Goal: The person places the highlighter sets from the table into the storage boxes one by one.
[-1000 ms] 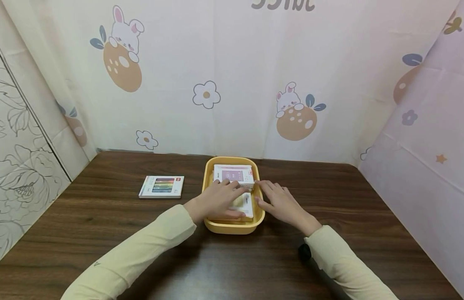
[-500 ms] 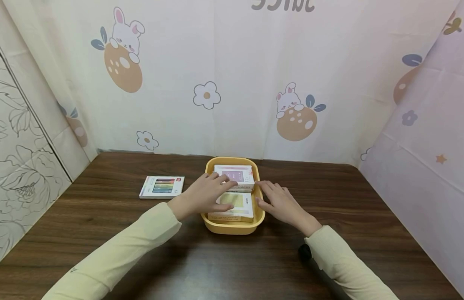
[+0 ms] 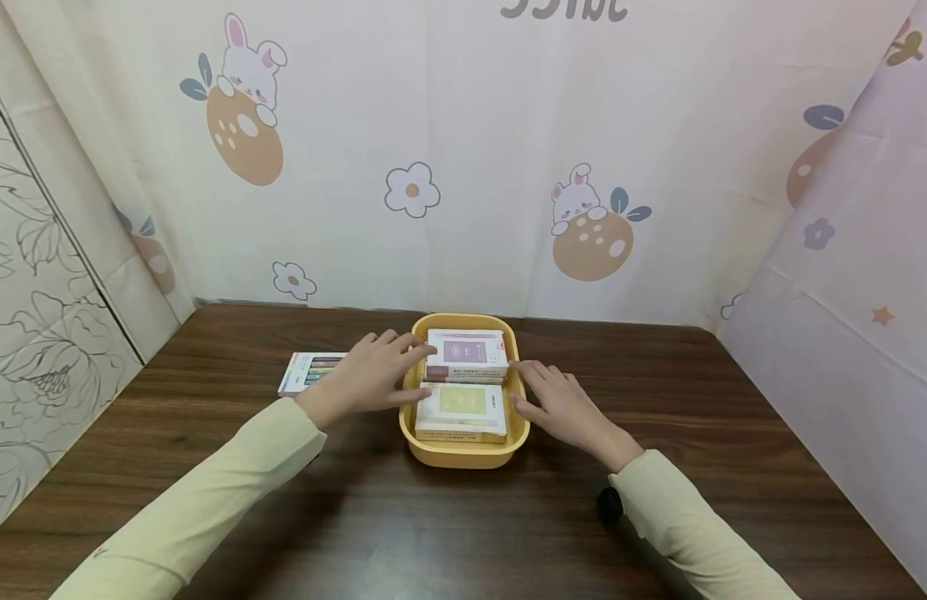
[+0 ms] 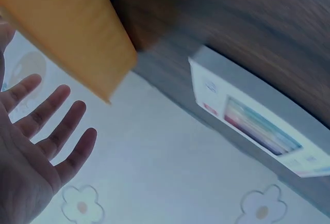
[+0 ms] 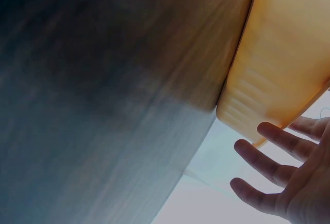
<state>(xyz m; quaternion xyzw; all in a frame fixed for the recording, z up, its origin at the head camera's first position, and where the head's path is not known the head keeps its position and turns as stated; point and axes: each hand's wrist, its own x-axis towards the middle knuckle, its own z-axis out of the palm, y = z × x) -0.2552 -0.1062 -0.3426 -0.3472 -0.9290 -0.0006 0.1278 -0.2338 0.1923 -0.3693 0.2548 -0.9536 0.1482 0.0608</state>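
Note:
A yellow plastic basket [image 3: 467, 456] stands on the table. Inside it, a white box with a purple panel [image 3: 465, 350] lies at the back, with another box's edge under it. A white box with a yellow panel [image 3: 463, 403] lies in front. My left hand [image 3: 369, 379] hovers over the basket's left rim, fingers spread and holding nothing. At the right rim, my right hand [image 3: 564, 408] rests its fingertips, fingers loosely extended. A flat white box of coloured pens or pencils [image 4: 263, 123] lies left of the basket, partly hidden behind my left hand in the head view.
The dark wooden table [image 3: 403, 542] reaches back to a curtain [image 3: 493, 250] printed with rabbits and flowers. A small black object [image 3: 608, 505] shows beside my right sleeve.
My left hand has moved left from above the boxes to the basket's left rim, uncovering the yellow-panel box and partly covering the pen box. My right hand stays in place.

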